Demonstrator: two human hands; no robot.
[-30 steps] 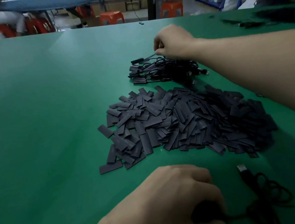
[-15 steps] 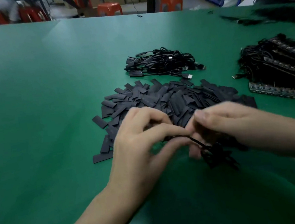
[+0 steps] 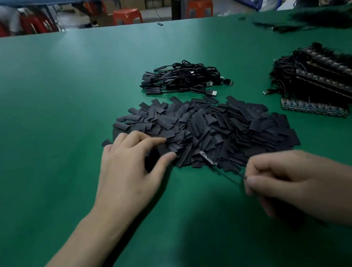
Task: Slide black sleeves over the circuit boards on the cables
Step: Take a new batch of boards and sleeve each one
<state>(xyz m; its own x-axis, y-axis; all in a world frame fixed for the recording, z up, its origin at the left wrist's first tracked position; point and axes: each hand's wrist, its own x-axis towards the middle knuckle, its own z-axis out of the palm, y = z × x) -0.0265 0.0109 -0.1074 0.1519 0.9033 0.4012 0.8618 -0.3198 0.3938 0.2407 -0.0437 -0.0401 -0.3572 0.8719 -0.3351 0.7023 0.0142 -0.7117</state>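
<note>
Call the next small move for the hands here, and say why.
Probably: the left hand pinches one sleeve from the near edge of the pile of flat black sleeves and lifts it toward the right hand. Its fingers rest on that edge with nothing lifted, while the right hand pinches the thin black cable, whose small bare circuit board points at the pile.

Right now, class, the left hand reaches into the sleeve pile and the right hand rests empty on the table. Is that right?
No. The right hand is not empty: it pinches a thin cable whose board points at the pile. The head view shows this. The left hand does reach into the pile, as stated.
</note>
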